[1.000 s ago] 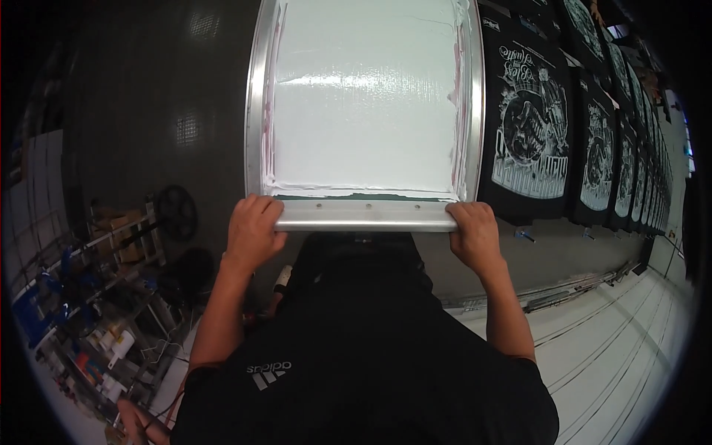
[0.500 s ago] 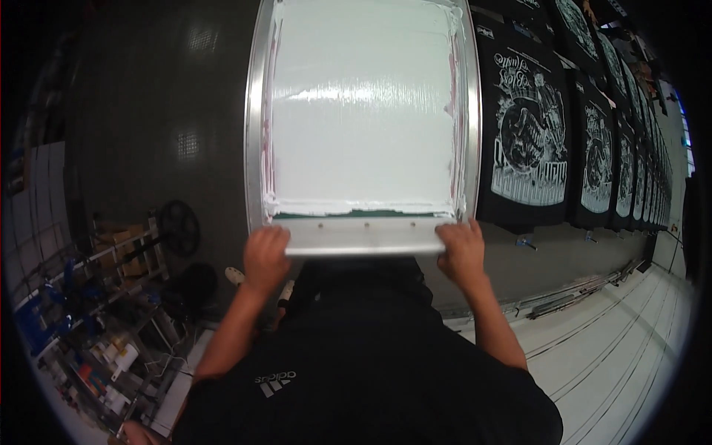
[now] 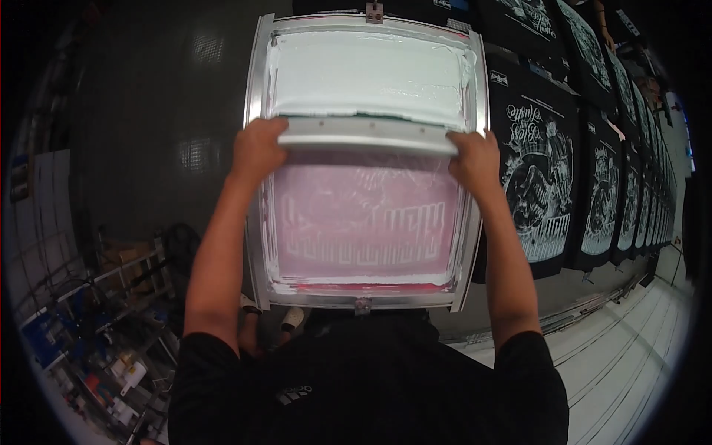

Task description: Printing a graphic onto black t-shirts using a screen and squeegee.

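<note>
A wide metal squeegee (image 3: 371, 135) with a dark green blade edge lies across a screen-printing frame (image 3: 476, 245). My left hand (image 3: 259, 152) is closed round its left end, my right hand (image 3: 477, 165) round its right end. Both arms reach forward over the frame. Beyond the blade, white ink (image 3: 363, 70) covers the far part of the screen. On the near side, the pinkish mesh (image 3: 363, 211) shows bare, with a pale stencil pattern in it. Ink smears line the inner edges. Whatever lies under the screen is hidden.
To the right, several black T-shirts (image 3: 538, 163) with white prints lie in rows running into the distance. Metal shelving with tools and containers (image 3: 111, 348) stands at the lower left, with a cardboard box (image 3: 126, 271) on it. A light shoe (image 3: 293, 319) shows below the frame.
The squeegee, held in both hands, has moved away from my body across the screen. White ink has cleared from the near part, showing pink mesh. The view has shifted, showing the frame's near rail.
</note>
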The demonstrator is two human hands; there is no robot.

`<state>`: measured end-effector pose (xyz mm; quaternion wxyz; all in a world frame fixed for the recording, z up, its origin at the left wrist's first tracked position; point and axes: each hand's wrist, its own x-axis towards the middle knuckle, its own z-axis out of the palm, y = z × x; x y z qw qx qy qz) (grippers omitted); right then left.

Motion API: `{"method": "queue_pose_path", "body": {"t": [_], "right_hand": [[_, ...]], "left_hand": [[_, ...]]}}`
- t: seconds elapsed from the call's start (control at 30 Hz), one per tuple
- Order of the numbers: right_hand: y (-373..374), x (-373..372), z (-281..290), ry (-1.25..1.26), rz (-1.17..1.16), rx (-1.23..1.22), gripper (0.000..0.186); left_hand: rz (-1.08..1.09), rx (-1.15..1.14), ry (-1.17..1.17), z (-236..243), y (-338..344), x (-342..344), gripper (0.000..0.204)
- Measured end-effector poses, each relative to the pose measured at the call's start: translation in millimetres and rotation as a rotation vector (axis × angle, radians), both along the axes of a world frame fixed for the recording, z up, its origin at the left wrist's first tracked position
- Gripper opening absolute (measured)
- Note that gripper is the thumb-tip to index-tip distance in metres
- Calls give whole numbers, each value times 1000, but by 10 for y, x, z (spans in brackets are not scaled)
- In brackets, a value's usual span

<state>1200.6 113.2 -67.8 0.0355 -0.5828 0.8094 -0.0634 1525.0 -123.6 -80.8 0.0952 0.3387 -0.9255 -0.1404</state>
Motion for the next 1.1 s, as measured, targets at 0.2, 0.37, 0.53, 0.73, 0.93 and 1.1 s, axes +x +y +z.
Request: {"method": "queue_pose_path", "body": {"t": [0.2,0.37,0.53,0.73,0.93,1.1], "right_hand": [[-1081,-697,-19,90,8,124,35],[-1546,-1157,119,6,49,183,47],[-810,-577,555,-111,72,134,35],[1543,953,876,-286,113,310,39],[2071,1423,594,-332,35,328,40],[2397,1625,483,-264,55,199,44]], "left_hand": [[27,-60,-42,-21,-1015,-672,33],[18,62,-122,190,-1444,-1011,33],[-38,166,-77,621,-853,-396,37],[-103,344,2,741,1597,1382,41],[-76,250,12,525,2303,1658,46],[-101,107,113,365,2607,1884,38]]}}
